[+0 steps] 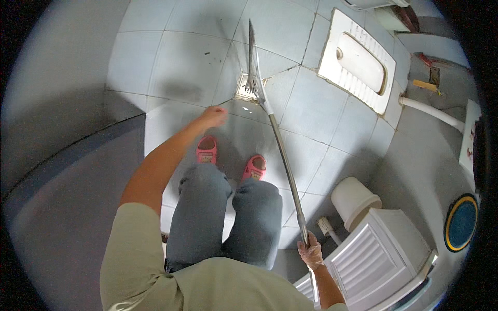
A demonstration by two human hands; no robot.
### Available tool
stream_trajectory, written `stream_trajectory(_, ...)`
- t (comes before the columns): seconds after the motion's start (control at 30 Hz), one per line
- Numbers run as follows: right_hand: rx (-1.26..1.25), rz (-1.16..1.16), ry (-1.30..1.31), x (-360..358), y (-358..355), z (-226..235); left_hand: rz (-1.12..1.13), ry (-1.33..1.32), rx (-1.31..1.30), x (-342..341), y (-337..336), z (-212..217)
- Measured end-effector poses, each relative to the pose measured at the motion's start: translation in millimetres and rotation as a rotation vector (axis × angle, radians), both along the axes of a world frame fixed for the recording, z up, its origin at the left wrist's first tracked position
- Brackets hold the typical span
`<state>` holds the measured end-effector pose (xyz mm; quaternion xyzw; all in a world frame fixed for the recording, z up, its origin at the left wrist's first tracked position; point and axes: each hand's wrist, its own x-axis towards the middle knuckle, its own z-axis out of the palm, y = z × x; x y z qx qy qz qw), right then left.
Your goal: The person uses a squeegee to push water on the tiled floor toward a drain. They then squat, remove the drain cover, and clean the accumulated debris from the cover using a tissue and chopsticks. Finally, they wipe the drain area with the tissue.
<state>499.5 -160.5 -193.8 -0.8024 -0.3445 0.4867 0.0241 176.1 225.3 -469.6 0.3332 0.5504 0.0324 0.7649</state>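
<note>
A long metal pole with a wide, flat wiper head, which looks like a floor squeegee [284,155], slants across the floor before me. My right hand [310,252], in a clear plastic glove, is wrapped round the pole's near end. The wiper head rests by a square floor drain [241,93] and partly covers it. Left of the drain, my left hand [213,117] reaches out low with curled, slightly blurred fingers. Whether anything is in them is hidden. This hand is apart from the squeegee.
A white squat toilet [337,59] is set in the tiled floor at the far right. Nearer on the right are a white bucket [353,199], a brush [327,227] and a white louvred cabinet [363,254]. My feet, in pink sandals [206,147], stand on grey tiles. A wall rises at left.
</note>
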Motion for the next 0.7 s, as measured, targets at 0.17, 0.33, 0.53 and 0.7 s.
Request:
stream_trajectory(0.17, -0.172, -0.302, 0.201, -9, 78, -64, 0.262, -0.373, -0.483, 81, -3, -92)
stream_trajectory(0.33, -0.098, -0.258, 0.123, 21, 43, -86, 0.563, -0.660, -0.516, 130, 2, -100)
stream_trajectory(0.53, -0.208, -0.573, 0.195, -1, 48, -63, 0.843, -0.807, -0.635, 140, -4, -114)
stream_trajectory(0.7, -0.215, -0.362, 0.161, 5, 48, -54, 0.985, -0.791, -0.562, 144, 5, -133)
